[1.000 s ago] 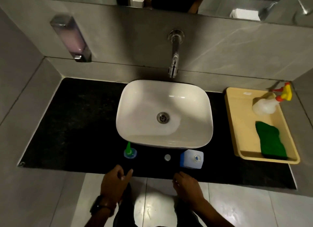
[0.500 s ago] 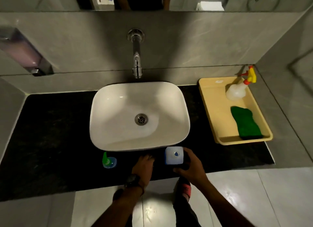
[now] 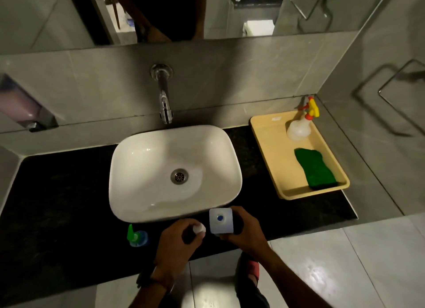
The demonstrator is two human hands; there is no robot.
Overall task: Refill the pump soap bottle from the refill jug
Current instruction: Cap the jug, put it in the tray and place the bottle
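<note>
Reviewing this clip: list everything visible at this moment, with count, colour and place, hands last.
Refill jug: 1, white and blue, counter front, below basin.
Cap: 1, white, in left fingers.
Pump soap bottle: 1, blue with green pump, counter front left.
Basin: 1, white, centre.
Tap: 1, chrome, wall.
Tray: 1, yellow, right.
Spray bottle: 1, clear, in tray.
Cloth: 1, green, in tray.
Wall dispenser: 1, left.
Left hand: pinches cap.
Right hand: grips jug.
</note>
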